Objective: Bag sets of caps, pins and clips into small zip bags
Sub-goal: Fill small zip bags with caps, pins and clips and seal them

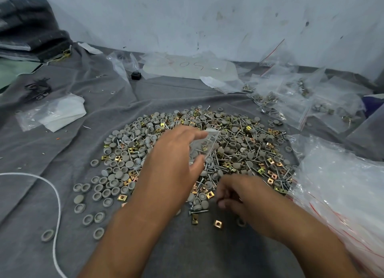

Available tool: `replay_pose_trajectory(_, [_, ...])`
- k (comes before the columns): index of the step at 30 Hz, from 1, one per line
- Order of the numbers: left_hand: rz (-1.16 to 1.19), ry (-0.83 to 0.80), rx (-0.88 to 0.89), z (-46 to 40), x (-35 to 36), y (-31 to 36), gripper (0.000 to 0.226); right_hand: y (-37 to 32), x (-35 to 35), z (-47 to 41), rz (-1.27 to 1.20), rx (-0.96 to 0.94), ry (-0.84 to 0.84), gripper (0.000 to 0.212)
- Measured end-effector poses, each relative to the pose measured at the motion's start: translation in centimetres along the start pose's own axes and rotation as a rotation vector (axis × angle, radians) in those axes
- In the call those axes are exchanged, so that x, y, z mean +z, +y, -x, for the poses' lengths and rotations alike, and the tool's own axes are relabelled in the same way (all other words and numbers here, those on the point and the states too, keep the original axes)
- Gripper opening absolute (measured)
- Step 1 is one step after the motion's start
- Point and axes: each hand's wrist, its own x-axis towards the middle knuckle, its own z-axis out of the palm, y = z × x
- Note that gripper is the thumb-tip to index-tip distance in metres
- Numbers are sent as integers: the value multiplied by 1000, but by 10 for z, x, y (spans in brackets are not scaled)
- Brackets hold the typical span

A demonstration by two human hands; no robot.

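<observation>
A wide pile of grey round caps [120,144], metal pins [245,153] and brass clips [272,175] covers the grey cloth. Above the pile's middle, my left hand [172,153] pinches a small clear zip bag [204,146] between thumb and forefinger; some parts show through it. My right hand [236,196] is at the pile's near edge with fingers curled, apparently pinching small parts, which I cannot make out. Two loose brass clips [217,223] lie just in front of it.
Filled small zip bags [291,103] lie at the back right. A heap of empty clear bags [340,186] sits at the right. White cord [56,194] curves at the left, with folded plastic [60,113] and black clips [38,88] further back. A wall stands behind.
</observation>
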Motion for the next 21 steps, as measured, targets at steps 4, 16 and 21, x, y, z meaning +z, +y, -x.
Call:
replay_pose_trajectory(4, [-1, 1, 20, -1, 0, -2, 41, -7, -9, -3, -284, -182, 546, 17])
replay_pose_trajectory(16, [13, -54, 30, -1, 1, -3, 49, -27, 1, -17, -145, -355, 933, 20])
replay_pose_trajectory(21, [18, -35, 24, 0, -2, -1, 52, -27, -1, -14, -229, -378, 1013, 14])
